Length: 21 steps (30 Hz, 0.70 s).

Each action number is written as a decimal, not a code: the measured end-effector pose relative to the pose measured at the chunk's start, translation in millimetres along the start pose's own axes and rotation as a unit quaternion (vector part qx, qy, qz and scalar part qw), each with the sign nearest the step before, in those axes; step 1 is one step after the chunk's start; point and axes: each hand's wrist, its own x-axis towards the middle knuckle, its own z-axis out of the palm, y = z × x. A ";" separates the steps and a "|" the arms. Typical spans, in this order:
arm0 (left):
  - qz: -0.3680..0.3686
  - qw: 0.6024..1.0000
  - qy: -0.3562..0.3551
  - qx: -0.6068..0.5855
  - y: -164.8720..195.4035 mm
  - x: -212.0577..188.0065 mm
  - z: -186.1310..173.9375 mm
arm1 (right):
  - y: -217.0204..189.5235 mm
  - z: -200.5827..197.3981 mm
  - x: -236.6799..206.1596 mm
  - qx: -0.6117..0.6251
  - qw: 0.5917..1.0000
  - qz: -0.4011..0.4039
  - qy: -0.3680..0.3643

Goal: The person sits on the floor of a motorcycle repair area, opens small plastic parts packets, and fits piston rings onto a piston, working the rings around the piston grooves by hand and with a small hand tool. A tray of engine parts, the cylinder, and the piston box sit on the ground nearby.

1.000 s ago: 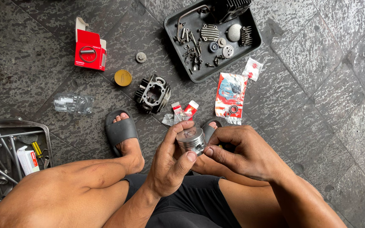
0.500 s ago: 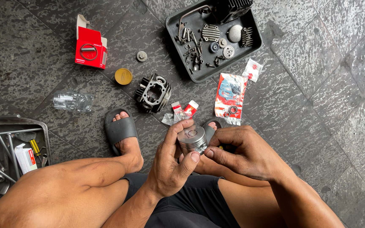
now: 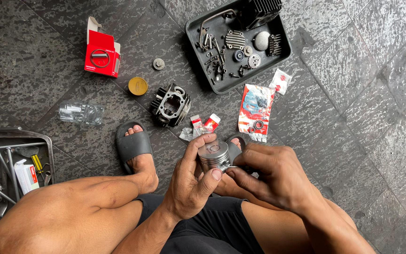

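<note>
Well, some things here are hard to see. The lower part of the piston hides behind my left hand, so only its flat shiny top and part of its side show. My right foot is tucked under both hands, and only the tip of that sandal peeks out. The rack of tools on the left is cut off by the edge of the view. A black finned part in the tray is cut off at the top. The small bits in the tray are too tiny to tell apart.

My left hand is closed on the piston. My thumb presses on one side and my fingers wrap around the other side, so it sits snug and upright in front of my knees, above the floor. My right hand is closed too. Its fingertips pinch right at the side of the piston, near the top. I cannot tell if there is something thin between those fingertips.

Past my hands, on the floor, lie two small red packs, a flat pack with rings in it, and a dark engine block. A red box, a gold cap and a clear bag lie farther left. My left foot rests in its sandal.
</note>
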 end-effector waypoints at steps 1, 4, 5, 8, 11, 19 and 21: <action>0.000 1.000 0.002 0.009 0.3 0.2 -0.4 | -3.2 0.3 -1.0 -0.048 0.999 -0.014 0.012; 0.024 0.998 0.008 0.061 1.4 1.6 -1.8 | -10.6 1.2 -2.9 -0.159 0.986 -0.039 0.025; 0.036 0.996 0.010 0.083 1.9 2.1 -1.9 | -12.3 1.4 -3.7 -0.190 0.980 -0.044 0.026; 0.028 0.996 0.010 0.083 3.7 3.1 -0.5 | -15.3 2.3 -5.5 -0.245 0.968 -0.054 0.021; 0.017 0.996 0.005 0.092 5.6 3.7 2.0 | -16.4 2.9 -7.8 -0.260 0.964 -0.057 0.011; -0.050 0.999 -0.017 -0.014 1.5 4.9 5.8 | -15.9 4.6 -12.3 -0.254 0.966 -0.053 -0.002; -0.062 0.996 -0.021 -0.062 -1.4 3.9 6.3 | -15.2 4.9 -11.9 -0.248 0.967 -0.053 -0.002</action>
